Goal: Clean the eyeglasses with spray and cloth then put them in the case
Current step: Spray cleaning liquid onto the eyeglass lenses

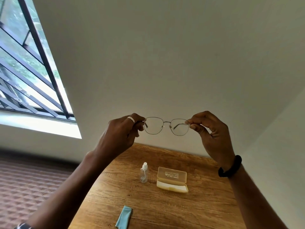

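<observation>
One pair of eyeglasses (166, 125) hangs in the air in front of me, thin metal frame, lenses facing the camera, held level well above the bench (165, 209) and against the pale wall (165, 55). I hold it by both outer ends. The left hand (120, 134) pinches the frame's left corner: its fingers (139, 120) are curled together, thumb and forefinger closed on the hinge end. A silver ring (131, 119) sits on one of them. The right hand (212, 138) does the same on the other side, its fingers (192, 121) pressed thumb to forefinger on the corner, the rest loosely curled below. I can see one temple arm through the right lens; I cannot tell whether the arms are fully folded. A black band (230, 166) circles the right wrist.

Below the glasses, on the wooden bench, the case (172, 180) lies open, a yellowish translucent box with its lid standing up at the back. Just to its left, apart from it, the spray bottle (144, 173) stands upright, clear with a white nozzle. Nearer to me, well apart from both, the light blue cloth (123, 217) lies crumpled lengthwise on the bench.

To the left of the bench is a brown quilted surface (24, 187), and above it a window (24, 63) with dark bars, green showing outside.
</observation>
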{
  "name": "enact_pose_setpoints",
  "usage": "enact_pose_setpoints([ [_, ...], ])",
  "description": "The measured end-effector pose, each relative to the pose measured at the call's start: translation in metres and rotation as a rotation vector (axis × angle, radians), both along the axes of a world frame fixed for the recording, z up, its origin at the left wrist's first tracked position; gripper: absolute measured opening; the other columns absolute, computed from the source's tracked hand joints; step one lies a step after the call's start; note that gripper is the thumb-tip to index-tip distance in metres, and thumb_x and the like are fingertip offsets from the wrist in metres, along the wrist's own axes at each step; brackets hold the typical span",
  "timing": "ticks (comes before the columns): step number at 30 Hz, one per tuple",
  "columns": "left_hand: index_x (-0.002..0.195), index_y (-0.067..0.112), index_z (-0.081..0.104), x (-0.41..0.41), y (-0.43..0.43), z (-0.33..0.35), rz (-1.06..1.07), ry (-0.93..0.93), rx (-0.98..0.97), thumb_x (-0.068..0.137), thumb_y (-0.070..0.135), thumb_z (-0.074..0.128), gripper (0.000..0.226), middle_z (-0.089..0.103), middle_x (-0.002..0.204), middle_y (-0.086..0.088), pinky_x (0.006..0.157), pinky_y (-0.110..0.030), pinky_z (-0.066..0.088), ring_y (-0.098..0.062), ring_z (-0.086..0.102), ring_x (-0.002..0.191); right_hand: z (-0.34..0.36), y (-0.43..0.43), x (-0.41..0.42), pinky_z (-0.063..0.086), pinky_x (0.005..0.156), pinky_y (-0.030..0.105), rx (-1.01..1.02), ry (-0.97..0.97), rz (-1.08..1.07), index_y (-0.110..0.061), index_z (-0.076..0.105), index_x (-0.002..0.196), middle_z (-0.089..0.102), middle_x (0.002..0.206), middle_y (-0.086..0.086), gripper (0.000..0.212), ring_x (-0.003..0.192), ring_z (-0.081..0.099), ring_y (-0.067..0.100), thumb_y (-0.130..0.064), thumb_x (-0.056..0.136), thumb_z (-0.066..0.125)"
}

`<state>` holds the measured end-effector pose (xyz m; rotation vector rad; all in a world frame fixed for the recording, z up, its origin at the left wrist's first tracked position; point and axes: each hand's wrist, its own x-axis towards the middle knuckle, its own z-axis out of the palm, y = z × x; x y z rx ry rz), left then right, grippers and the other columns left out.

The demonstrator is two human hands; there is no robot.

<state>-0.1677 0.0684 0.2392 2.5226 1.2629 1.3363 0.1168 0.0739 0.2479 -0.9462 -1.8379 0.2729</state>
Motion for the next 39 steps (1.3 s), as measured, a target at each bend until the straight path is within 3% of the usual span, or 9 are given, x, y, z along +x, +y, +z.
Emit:
enact_pose_setpoints([
  [5, 0.107, 0.007, 0.066, -0.008, -0.003, -0.001, 0.023, -0.015, 0.003, 0.089, -0.006, 0.063, 0.022, 0.071, 0.082, 0.005, 0.055, -0.015, 0.052, -0.003, 0.065, 0.057, -0.013, 0.000, -0.010, 0.054, 0.088, 0.035, -0.002, 0.091, -0.026, -0.009, 0.062, 0.121, 0.066, 0.118, 0.003, 0.025, 0.106, 0.064, 0.020, -0.012, 0.096, 0.060],
  [9, 0.107, 0.005, 0.066, -0.018, -0.004, -0.004, 0.042, -0.027, 0.005, 0.089, -0.007, 0.063, 0.022, 0.071, 0.084, 0.004, 0.056, -0.015, 0.051, -0.003, 0.065, 0.057, -0.073, -0.001, -0.037, 0.053, 0.084, 0.040, 0.008, 0.195, -0.140, -0.005, 0.049, 0.131, 0.059, 0.128, 0.005, 0.046, 0.112, 0.059, 0.020, -0.015, 0.088, 0.062],
  [15, 0.105, 0.002, 0.067, -0.027, -0.005, -0.016, 0.053, -0.030, -0.028, 0.088, -0.011, 0.061, 0.022, 0.072, 0.083, 0.002, 0.060, -0.006, 0.047, -0.002, 0.063, 0.058, -0.191, -0.006, -0.080, 0.045, 0.102, 0.051, -0.171, -0.033, -0.127, -0.014, 0.031, 0.146, 0.039, 0.148, 0.010, 0.073, 0.136, 0.041, 0.026, -0.033, 0.086, 0.066],
  [20, 0.105, 0.001, 0.067, -0.032, -0.005, -0.026, 0.047, -0.031, -0.058, 0.090, -0.008, 0.060, 0.019, 0.072, 0.083, -0.001, 0.058, -0.010, 0.051, -0.004, 0.064, 0.058, -0.233, -0.008, -0.105, 0.040, 0.109, 0.049, -0.215, -0.160, -0.122, -0.014, 0.025, 0.149, 0.033, 0.153, 0.016, 0.077, 0.142, 0.032, 0.027, -0.035, 0.088, 0.066],
  [26, 0.105, 0.001, 0.067, -0.036, -0.008, -0.032, 0.060, -0.041, -0.070, 0.092, -0.004, 0.060, 0.015, 0.072, 0.081, 0.000, 0.058, -0.013, 0.052, -0.007, 0.065, 0.057, -0.263, -0.006, -0.116, 0.030, 0.111, 0.031, -0.259, -0.210, -0.153, -0.018, 0.026, 0.148, 0.031, 0.154, 0.014, 0.073, 0.144, 0.024, 0.017, -0.034, 0.088, 0.067],
  [32, 0.105, 0.001, 0.066, -0.042, -0.012, -0.034, 0.095, -0.016, -0.096, 0.091, -0.006, 0.059, 0.017, 0.072, 0.082, -0.001, 0.061, -0.007, 0.049, -0.005, 0.065, 0.061, -0.287, -0.005, -0.123, 0.049, 0.096, 0.050, -0.294, -0.220, -0.159, -0.023, 0.029, 0.144, 0.034, 0.150, 0.011, 0.068, 0.134, 0.041, 0.029, -0.020, 0.088, 0.068],
  [39, 0.103, -0.001, 0.065, -0.050, -0.014, -0.035, 0.105, 0.012, -0.097, 0.089, -0.012, 0.060, 0.018, 0.071, 0.081, -0.003, 0.058, -0.013, 0.050, -0.011, 0.067, 0.059, -0.299, -0.002, -0.133, 0.053, 0.091, 0.039, -0.297, -0.216, -0.154, -0.021, 0.026, 0.143, 0.042, 0.144, 0.021, 0.078, 0.128, 0.042, 0.025, -0.011, 0.082, 0.074],
])
